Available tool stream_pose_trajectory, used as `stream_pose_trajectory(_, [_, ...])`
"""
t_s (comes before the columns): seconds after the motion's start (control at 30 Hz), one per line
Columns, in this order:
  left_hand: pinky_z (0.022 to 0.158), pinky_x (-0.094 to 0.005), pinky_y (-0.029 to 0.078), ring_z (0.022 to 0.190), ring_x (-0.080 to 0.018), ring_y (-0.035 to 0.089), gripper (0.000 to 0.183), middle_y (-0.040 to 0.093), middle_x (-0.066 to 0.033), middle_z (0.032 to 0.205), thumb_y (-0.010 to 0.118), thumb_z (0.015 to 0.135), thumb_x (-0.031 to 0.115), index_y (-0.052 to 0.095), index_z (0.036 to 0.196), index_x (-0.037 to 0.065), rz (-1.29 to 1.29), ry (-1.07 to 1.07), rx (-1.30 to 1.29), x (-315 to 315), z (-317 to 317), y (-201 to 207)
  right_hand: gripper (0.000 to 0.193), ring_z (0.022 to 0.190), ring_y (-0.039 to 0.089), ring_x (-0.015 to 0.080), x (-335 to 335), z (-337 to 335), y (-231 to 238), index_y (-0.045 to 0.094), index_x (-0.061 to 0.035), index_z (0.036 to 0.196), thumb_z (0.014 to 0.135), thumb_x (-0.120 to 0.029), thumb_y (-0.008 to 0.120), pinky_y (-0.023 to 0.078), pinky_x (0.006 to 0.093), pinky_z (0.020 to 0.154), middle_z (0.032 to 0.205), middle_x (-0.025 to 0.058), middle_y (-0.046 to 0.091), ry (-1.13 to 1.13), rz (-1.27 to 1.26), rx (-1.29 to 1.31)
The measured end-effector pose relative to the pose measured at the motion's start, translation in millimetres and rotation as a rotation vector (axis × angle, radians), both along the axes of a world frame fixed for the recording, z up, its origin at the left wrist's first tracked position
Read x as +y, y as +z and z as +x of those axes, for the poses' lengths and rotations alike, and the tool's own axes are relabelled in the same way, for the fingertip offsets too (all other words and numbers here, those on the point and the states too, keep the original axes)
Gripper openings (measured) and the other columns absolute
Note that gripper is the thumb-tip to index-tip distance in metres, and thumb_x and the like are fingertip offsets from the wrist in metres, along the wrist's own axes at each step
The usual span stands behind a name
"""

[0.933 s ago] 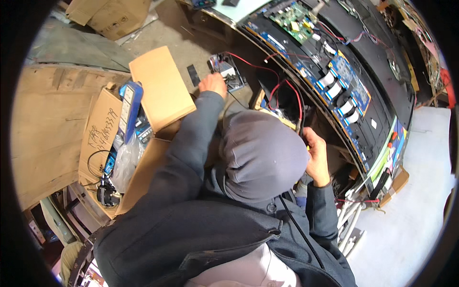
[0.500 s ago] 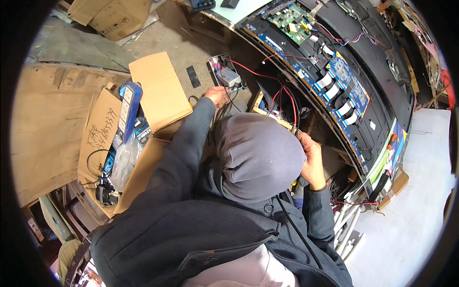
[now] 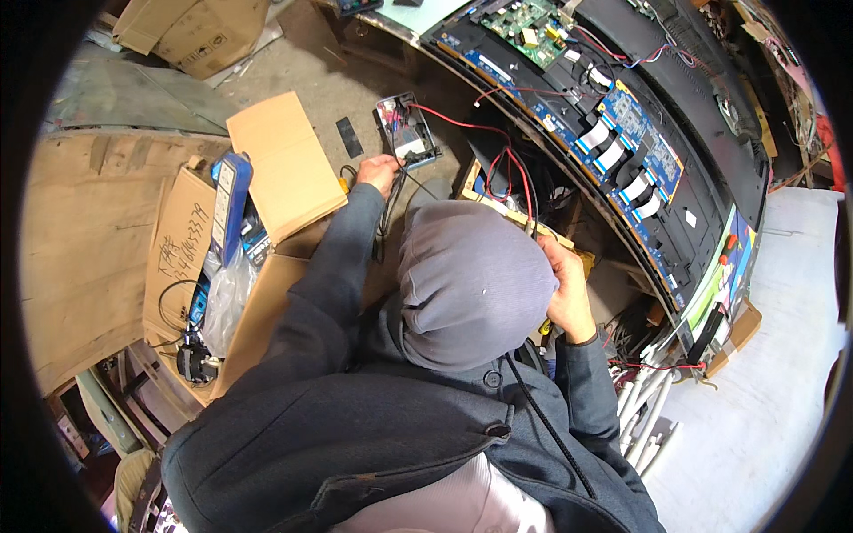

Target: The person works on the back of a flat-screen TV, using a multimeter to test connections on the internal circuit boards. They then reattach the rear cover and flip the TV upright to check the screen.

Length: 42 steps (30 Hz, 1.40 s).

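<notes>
Your left hand grips dark cables just below the small meter, upper centre; right hand: grip unreadable, mid-right. Tugging could drag the meter by its red leads

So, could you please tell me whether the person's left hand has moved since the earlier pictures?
Yes. The left hand has drawn back from the small black meter on the floor and now sits nearer the cardboard box flap.

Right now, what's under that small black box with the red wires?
The small black box lies on the brown bench top. The left hand sits just beside it. Whatever is directly beneath the box is covered.
</notes>
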<state>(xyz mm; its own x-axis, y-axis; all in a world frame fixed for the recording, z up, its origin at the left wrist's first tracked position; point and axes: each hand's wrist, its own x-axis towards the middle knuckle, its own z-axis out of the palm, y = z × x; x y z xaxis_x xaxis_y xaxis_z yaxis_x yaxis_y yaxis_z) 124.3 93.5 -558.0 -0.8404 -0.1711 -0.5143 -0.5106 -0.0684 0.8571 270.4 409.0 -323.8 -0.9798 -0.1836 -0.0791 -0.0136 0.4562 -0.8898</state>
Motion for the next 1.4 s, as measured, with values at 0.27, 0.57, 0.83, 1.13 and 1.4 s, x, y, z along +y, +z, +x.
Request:
stream_pose_trajectory(0.27, [0.038, -0.0296, 0.021, 0.044, -0.0086, 0.03, 0.022, 0.038, 0.0026, 0.063, 0.063, 0.088, 0.03, 0.061, 0.086, 0.008, -0.13, -0.028, -0.388, 6, 2, 17, 0.028, 0.066, 0.045, 0.0195, -3, 7, 6, 0.054, 0.0031, 0.09, 0.093, -0.016, 0.074, 0.04, 0.0338, 0.06, 0.073, 0.0117, 0.05, -0.01, 0.009, -0.029])
stream_pose_trajectory(0.57, [0.039, -0.0269, 0.011, 0.04, -0.0067, 0.013, 0.047, 0.015, 0.0107, 0.055, 0.065, 0.088, 0.067, 0.055, 0.085, 0.021, 0.41, -0.133, -0.527, -6, -7, 18, 0.025, 0.069, 0.054, 0.0218, -6, 11, 2, 0.056, 0.0045, 0.094, 0.092, -0.015, 0.072, 0.046, 0.0345, 0.065, 0.077, 0.0159, 0.056, 0.024, 0.015, -0.01])
stream_pose_trajectory(0.83, [0.036, -0.0251, 0.019, 0.036, -0.0056, 0.023, 0.038, 0.025, 0.0102, 0.049, 0.076, 0.088, 0.05, 0.063, 0.1, 0.017, 0.627, 0.159, -0.254, -17, 28, 17, 0.026, 0.07, 0.055, 0.0197, -4, 12, 4, 0.057, 0.0048, 0.095, 0.093, -0.018, 0.07, 0.047, 0.033, 0.067, 0.078, 0.0138, 0.057, 0.029, 0.041, -0.046])
stream_pose_trajectory(1.13, [0.029, -0.0263, 0.02, 0.031, -0.0081, 0.023, 0.037, 0.027, 0.0106, 0.046, 0.063, 0.092, 0.056, 0.064, 0.086, 0.019, 0.61, 0.059, -0.37, -59, 36, -19, 0.023, 0.07, 0.055, 0.0202, -11, 11, 11, 0.058, 0.0042, 0.096, 0.09, -0.015, 0.07, 0.047, 0.0334, 0.066, 0.077, 0.0149, 0.056, 0.042, 0.029, -0.058])
stream_pose_trajectory(1.4, [0.03, -0.0275, 0.017, 0.032, -0.0078, 0.023, 0.039, 0.033, 0.0093, 0.047, 0.06, 0.093, 0.052, 0.054, 0.068, 0.022, 0.62, -0.243, -0.5, -70, 13, -34, 0.026, 0.071, 0.056, 0.021, -4, 16, 8, 0.058, 0.0038, 0.096, 0.091, -0.018, 0.07, 0.048, 0.0339, 0.067, 0.078, 0.016, 0.057, 0.024, 0.06, -0.072])
